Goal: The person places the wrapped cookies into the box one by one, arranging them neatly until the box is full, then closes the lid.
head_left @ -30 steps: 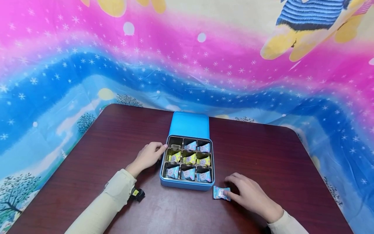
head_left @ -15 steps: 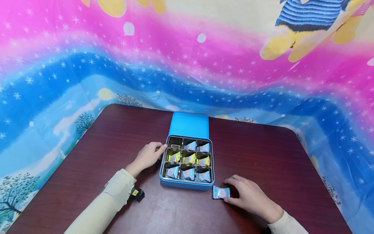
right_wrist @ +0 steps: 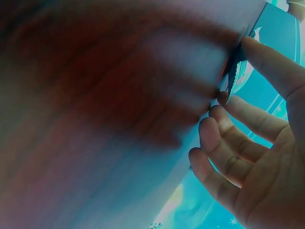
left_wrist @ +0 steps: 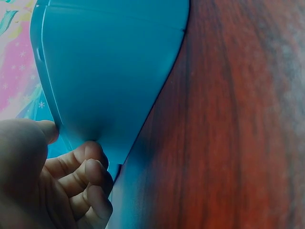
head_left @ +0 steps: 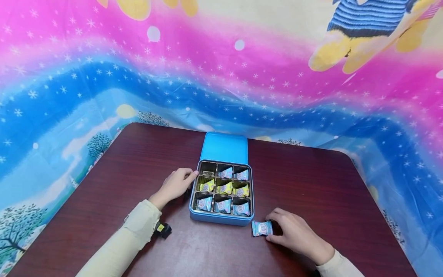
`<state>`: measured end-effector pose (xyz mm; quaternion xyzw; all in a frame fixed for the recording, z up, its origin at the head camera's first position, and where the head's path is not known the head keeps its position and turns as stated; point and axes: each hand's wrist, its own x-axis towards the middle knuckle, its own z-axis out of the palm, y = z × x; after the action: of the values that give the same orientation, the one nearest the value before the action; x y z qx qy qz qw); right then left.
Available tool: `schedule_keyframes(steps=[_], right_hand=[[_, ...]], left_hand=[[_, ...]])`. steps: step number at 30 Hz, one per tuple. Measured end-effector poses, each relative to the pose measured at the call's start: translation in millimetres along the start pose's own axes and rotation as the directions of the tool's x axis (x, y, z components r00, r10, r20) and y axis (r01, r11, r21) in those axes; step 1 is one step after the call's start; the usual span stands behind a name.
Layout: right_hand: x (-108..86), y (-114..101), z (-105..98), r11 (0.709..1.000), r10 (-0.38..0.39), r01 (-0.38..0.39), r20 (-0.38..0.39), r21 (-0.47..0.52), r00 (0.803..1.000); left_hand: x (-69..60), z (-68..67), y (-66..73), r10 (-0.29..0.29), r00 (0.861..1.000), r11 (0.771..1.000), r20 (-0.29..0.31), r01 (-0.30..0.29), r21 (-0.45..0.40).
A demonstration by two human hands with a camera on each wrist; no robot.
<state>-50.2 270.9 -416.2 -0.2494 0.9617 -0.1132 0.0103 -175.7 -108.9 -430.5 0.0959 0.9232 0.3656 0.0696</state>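
A blue tin (head_left: 221,219) stands on the table with its lid (head_left: 224,148) laid back behind it. Its divided tray bears wrapped candies, blue ones (head_left: 223,206) in the front row, yellow-green ones (head_left: 224,188) in the middle, two blue at the back; the back left compartment holds no candy. My left hand (head_left: 177,182) rests on the tin's left side, thumb at the rim, bent fingers against the wall. Right of the tin's front corner, my right hand (head_left: 299,234) pinches a loose blue wrapped candy (head_left: 262,228) between thumb and forefinger, down at the table.
The dark red-brown table (head_left: 311,181) has rounded far corners. A patterned cloth (head_left: 207,77) hangs close behind it and along both sides. A small black device (head_left: 164,230) sits at my left wrist.
My right thumb has drawn off the candy's face to its near edge, with the forefinger at the far edge. The candy has turned slightly. The left hand and tin have stayed put.
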Motion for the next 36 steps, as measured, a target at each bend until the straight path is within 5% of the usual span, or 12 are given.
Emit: schedule_keyframes(steps=[36], right_hand=[[-0.5,5,-12,0.997,0.072,-0.072,-0.026,0.028,0.997]], left_hand=[[0.4,0.1,-0.8,0.004,1.0,1.0,-0.007,-0.004,0.001]])
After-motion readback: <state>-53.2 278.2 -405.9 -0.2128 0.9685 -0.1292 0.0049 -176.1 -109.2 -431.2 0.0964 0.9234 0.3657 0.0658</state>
